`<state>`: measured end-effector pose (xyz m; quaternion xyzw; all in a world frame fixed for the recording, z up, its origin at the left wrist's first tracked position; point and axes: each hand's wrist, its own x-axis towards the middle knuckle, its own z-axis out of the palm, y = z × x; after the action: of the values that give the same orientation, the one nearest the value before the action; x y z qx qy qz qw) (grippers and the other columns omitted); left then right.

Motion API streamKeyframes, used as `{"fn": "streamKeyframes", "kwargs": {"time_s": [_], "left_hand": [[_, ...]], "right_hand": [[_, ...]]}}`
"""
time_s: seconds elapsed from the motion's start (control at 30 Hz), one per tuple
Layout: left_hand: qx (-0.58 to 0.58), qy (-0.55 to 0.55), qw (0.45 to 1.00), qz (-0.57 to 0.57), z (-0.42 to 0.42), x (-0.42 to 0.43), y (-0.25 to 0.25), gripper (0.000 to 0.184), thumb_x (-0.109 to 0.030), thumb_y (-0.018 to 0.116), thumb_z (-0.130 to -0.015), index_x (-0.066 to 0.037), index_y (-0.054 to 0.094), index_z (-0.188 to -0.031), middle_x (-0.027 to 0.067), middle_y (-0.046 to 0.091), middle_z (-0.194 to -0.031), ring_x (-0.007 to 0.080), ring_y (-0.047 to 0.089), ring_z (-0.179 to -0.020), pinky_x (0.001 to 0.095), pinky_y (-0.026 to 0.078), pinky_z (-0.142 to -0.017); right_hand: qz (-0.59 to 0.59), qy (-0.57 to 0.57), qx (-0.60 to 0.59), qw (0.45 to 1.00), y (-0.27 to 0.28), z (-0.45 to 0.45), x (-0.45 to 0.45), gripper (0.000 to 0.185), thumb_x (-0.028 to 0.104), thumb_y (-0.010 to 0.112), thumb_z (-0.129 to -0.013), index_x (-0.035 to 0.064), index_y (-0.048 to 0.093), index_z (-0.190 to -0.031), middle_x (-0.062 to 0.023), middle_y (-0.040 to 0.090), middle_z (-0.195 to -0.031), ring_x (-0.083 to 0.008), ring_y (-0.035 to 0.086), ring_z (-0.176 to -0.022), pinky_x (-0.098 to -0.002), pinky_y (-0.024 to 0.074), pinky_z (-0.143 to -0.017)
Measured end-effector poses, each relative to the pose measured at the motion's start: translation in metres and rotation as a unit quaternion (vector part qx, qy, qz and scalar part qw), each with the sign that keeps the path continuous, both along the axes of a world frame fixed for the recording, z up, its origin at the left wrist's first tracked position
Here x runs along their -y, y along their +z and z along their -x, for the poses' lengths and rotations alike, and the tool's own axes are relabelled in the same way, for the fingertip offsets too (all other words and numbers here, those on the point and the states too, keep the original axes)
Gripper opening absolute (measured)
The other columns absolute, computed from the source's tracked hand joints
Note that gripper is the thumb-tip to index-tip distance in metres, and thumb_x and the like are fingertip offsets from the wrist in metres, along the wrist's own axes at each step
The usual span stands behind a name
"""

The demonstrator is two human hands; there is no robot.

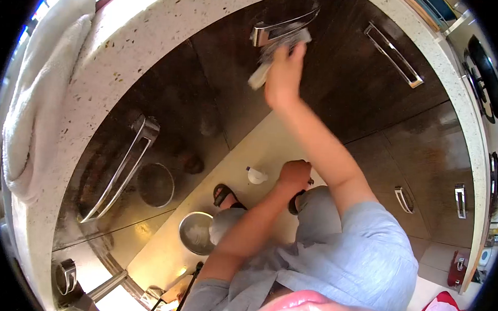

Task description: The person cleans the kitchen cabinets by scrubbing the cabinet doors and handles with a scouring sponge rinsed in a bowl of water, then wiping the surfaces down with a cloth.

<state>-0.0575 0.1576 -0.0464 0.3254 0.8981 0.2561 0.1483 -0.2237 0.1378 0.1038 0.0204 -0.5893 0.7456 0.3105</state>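
Observation:
My right hand [286, 74] is raised to a dark cabinet front. Its fingers are closed on a greyish-white cloth [259, 76], pressed at the underside of a curved metal handle [258, 37]; the cloth is smeared by motion. Low down by my knee, my left hand [296, 173] is curled into a fist with its back toward me. Whatever its fingers hold, if anything, is hidden; a small dark bit [310, 181] shows beside it. On the floor close by is a white bottle [256, 176] with a dark cap.
A round metal basin [181, 239] stands on the floor left of my leg. Further handles stick out from the cabinets, a long one [120, 177] at left and another [395, 53] at right. A white towel [43, 102] lies on the speckled countertop [117, 52].

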Motion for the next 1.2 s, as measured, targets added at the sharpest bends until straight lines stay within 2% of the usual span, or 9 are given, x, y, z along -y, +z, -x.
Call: {"fn": "streamKeyframes", "kwargs": {"time_s": [0.17,0.23,0.4,0.5,0.6,0.73,0.87,1.0,1.2], "left_hand": [[-0.024,0.064,0.997,0.036,0.016,0.022,0.024,0.026,-0.024,0.062,-0.076,-0.004,0.060,-0.091,0.0144,0.062,-0.087,0.0298,0.062,-0.082,0.0406,0.050,-0.069],[-0.007,0.062,0.997,0.034,0.010,0.026,0.024,0.024,-0.022,0.061,-0.077,-0.003,0.059,-0.092,0.0150,0.062,-0.088,0.0307,0.061,-0.083,0.0410,0.049,-0.070],[-0.001,0.030,0.999,0.040,0.008,0.035,0.018,0.023,-0.019,0.060,-0.077,-0.002,0.059,-0.093,0.0156,0.061,-0.089,0.0315,0.061,-0.084,0.0416,0.049,-0.072],[-0.003,0.037,0.999,0.006,0.010,0.034,0.016,0.023,-0.019,0.061,-0.077,-0.003,0.059,-0.092,0.0157,0.061,-0.088,0.0317,0.060,-0.084,0.0415,0.049,-0.072],[-0.005,0.034,0.999,0.016,0.009,0.029,0.025,0.022,-0.019,0.061,-0.077,-0.003,0.059,-0.092,0.0158,0.061,-0.089,0.0321,0.060,-0.085,0.0418,0.048,-0.073],[0.006,0.043,0.999,0.009,0.007,0.026,0.025,0.021,-0.017,0.061,-0.077,-0.002,0.059,-0.092,0.0159,0.061,-0.089,0.0322,0.059,-0.086,0.0419,0.048,-0.073],[-0.009,0.038,0.999,0.011,0.013,0.023,0.012,0.022,-0.017,0.061,-0.076,-0.002,0.059,-0.092,0.0158,0.061,-0.090,0.0321,0.060,-0.086,0.0416,0.048,-0.073],[-0.063,0.064,0.996,-0.011,0.008,0.028,0.019,0.014,-0.013,0.061,-0.072,-0.005,0.063,-0.083,0.0117,0.064,-0.083,0.0285,0.063,-0.078,0.0378,0.051,-0.067],[-0.020,0.041,0.999,0.008,0.012,0.028,0.017,0.022,-0.017,0.062,-0.076,-0.004,0.059,-0.094,0.0131,0.062,-0.092,0.0305,0.060,-0.086,0.0404,0.049,-0.071]], "right_hand": [[0.020,0.048,0.044,0.998,0.002,-0.027,-0.052,0.035,0.004,0.050,-0.089,0.0004,0.041,-0.122,-0.0102,0.046,-0.123,-0.0173,0.046,-0.110,-0.0324,0.0398,-0.092],[-0.135,-0.147,-0.090,0.976,0.030,-0.006,-0.081,0.042,0.008,0.059,-0.084,-0.0001,0.038,-0.120,-0.0129,0.046,-0.121,-0.0214,0.045,-0.111,-0.0323,0.0366,-0.095],[-0.335,-0.128,-0.147,0.922,0.100,0.039,-0.105,0.036,0.021,0.073,-0.073,-0.0007,0.055,-0.096,-0.0099,0.058,-0.101,-0.0175,0.056,-0.095,-0.0290,0.0420,-0.084],[-0.401,-0.137,-0.030,0.905,0.104,0.014,-0.063,0.038,0.028,0.071,-0.071,0.0059,0.055,-0.097,-0.0118,0.058,-0.093,-0.0262,0.054,-0.100,-0.0359,0.0435,-0.084],[-0.480,-0.240,-0.157,0.829,0.096,-0.012,-0.024,0.037,0.030,0.069,-0.068,0.0058,0.058,-0.094,-0.0159,0.063,-0.086,-0.0321,0.060,-0.086,-0.0399,0.0470,-0.077],[-0.353,-0.170,0.087,0.916,0.116,0.026,-0.075,0.034,0.032,0.065,-0.070,0.0063,0.060,-0.091,-0.0153,0.065,-0.082,-0.0316,0.062,-0.077,-0.0376,0.0477,-0.070],[-0.511,-0.203,-0.103,0.829,0.104,-0.006,-0.041,0.030,0.034,0.064,-0.071,0.0068,0.062,-0.084,-0.0148,0.064,-0.078,-0.0312,0.061,-0.076,-0.0367,0.0467,-0.070],[-0.464,-0.209,0.040,0.860,0.109,0.053,-0.104,0.031,0.034,0.063,-0.072,0.0058,0.061,-0.086,-0.0141,0.064,-0.078,-0.0325,0.061,-0.073,-0.0368,0.0474,-0.067],[-0.575,-0.227,-0.073,0.782,0.104,0.008,-0.049,0.027,0.029,0.051,-0.081,0.0059,0.057,-0.093,-0.0150,0.060,-0.089,-0.0372,0.054,-0.085,-0.0459,0.0433,-0.073]]}}
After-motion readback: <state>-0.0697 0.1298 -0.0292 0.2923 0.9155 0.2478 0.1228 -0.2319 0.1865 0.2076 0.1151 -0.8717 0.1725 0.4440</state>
